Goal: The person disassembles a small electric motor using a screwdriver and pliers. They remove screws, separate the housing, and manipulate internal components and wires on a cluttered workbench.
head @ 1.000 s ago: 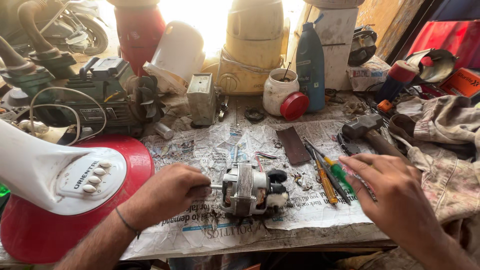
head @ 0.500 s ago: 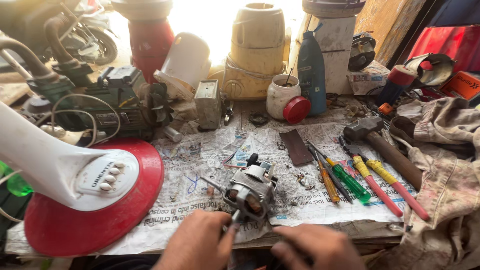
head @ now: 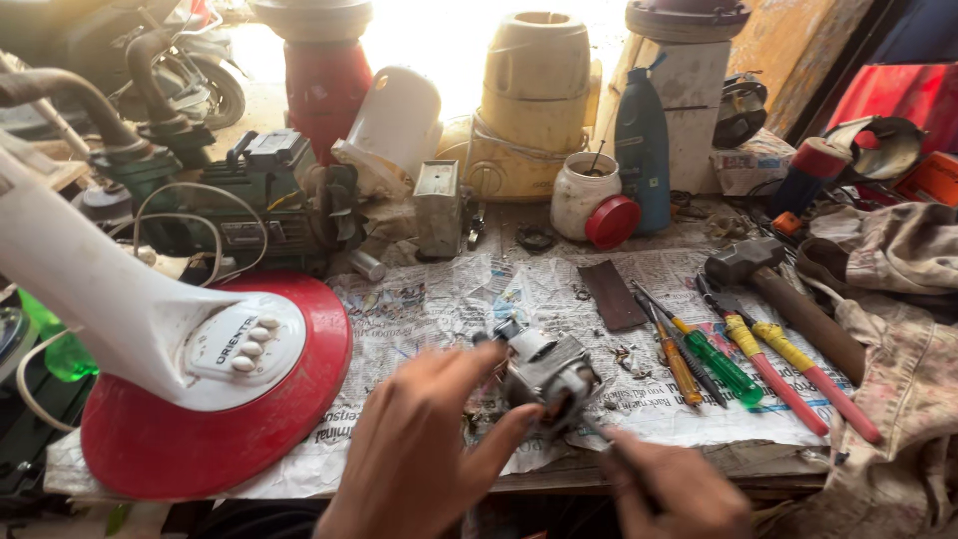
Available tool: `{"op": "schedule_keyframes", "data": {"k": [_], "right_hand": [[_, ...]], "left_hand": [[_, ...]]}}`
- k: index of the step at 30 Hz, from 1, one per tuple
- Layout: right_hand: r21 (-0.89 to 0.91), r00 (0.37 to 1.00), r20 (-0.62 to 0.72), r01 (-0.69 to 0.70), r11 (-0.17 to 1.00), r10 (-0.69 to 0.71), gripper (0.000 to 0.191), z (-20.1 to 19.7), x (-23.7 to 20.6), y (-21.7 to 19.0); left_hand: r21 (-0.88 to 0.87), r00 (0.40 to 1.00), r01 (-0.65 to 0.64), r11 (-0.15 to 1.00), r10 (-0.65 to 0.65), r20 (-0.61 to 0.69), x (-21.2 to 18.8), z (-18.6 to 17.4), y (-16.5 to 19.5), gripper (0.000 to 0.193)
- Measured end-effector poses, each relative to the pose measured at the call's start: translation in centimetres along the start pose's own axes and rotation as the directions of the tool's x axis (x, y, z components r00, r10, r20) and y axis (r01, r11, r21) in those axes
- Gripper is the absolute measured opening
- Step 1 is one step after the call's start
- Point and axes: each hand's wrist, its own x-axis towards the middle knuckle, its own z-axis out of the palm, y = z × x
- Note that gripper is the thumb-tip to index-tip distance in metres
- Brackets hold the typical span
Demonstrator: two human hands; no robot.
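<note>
Motor [head: 547,374] is steadied in the grip of the left hand [head: 424,454], fingers closed on its side. Beneath it, a thin tool [head: 599,439] is clasped by the right hand [head: 674,489] and set against the casing. Screwdrivers [head: 718,364] lie unused to the right; disassembly appears unfinished.

Screwdrivers [head: 733,367], hammer [head: 788,299] (right), red fan base [head: 215,429].
</note>
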Motion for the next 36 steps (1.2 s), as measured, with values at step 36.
{"op": "schedule_keyframes", "data": {"k": [36], "right_hand": [[-0.608,0.955,0.171,-0.092,0.789,0.243,0.038,-6.2,6.7,9.1]], "left_hand": [[0.065,0.997,-0.068,0.996,0.065,0.043,4.0,2.6,1.2,0.099]]}}
